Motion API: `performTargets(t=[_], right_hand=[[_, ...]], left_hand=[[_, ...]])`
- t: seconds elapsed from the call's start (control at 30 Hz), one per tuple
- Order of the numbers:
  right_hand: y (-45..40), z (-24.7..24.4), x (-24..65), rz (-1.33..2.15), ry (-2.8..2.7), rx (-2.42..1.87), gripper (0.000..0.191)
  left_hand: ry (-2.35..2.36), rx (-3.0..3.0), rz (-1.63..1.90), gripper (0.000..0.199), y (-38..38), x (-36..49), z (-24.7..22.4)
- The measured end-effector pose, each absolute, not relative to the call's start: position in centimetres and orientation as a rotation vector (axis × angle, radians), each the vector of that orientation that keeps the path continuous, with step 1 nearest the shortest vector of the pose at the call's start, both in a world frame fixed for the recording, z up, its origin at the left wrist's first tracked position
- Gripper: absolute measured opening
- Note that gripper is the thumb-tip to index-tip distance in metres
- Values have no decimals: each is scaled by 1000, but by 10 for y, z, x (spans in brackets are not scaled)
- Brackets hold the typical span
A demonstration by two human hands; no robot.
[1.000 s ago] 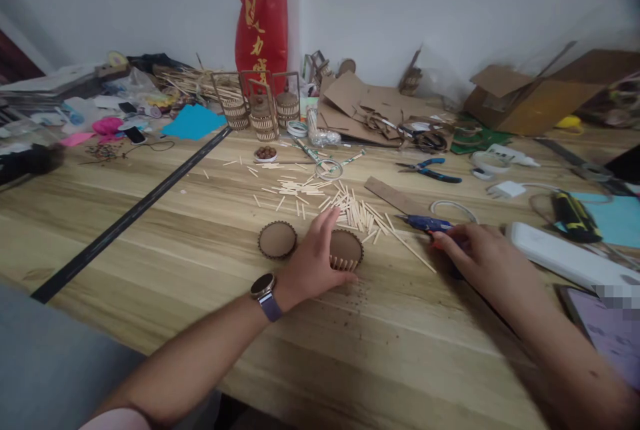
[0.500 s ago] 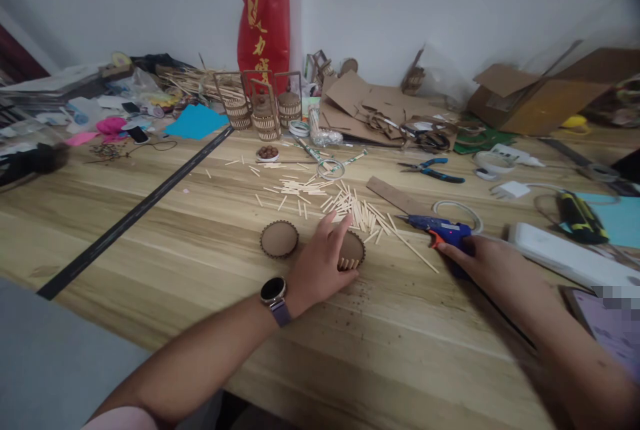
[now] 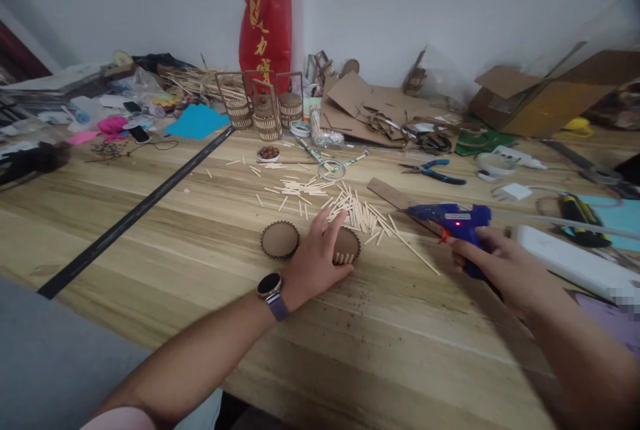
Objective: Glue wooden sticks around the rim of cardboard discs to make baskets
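My left hand (image 3: 316,262) curls round the left side of a round cardboard disc (image 3: 349,243) with a ridged rim, and several short sticks stand along the disc's near edge. To its left lies a second ridged disc (image 3: 280,240). Just beyond the hand, short wooden sticks (image 3: 355,207) are heaped. My right hand (image 3: 493,260) grips the handle of a blue glue gun (image 3: 453,217), with a finger by its orange trigger. The gun's red light is on and its nozzle points left, over a cardboard strip (image 3: 395,195).
Blue-handled pliers (image 3: 435,171), a tape ring (image 3: 331,170) and a dish of brown beads (image 3: 269,153) lie farther back. Small lantern-like baskets (image 3: 267,120) stand before a red bag (image 3: 265,23). A white power strip (image 3: 575,263) lies at the right.
My right hand has lifted the glue gun, which lay lower on the table. My left hand and the disc under it have shifted slightly left.
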State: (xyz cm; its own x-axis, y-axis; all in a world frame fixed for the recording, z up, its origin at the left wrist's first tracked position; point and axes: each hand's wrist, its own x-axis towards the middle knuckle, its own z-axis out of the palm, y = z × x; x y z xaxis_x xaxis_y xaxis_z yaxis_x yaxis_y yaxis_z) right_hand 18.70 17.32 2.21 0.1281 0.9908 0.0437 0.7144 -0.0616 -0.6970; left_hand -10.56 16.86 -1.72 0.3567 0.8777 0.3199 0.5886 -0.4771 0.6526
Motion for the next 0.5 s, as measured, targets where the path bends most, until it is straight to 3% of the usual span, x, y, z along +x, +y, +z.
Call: performTargets(t=[0.13,0.23,0.5], right_hand=[[158,30,160,1201,-1368,-1582,31],[152,28,142,1453,-1368,-1455,31],[155,-1,141,1433,-1601,-1513,54]], left_hand=[[1288,2199,899,100,170,-106,-17],[1304,2217,888,101,170,-106,-17],[1347,2212,904,99,174,-109,-19]])
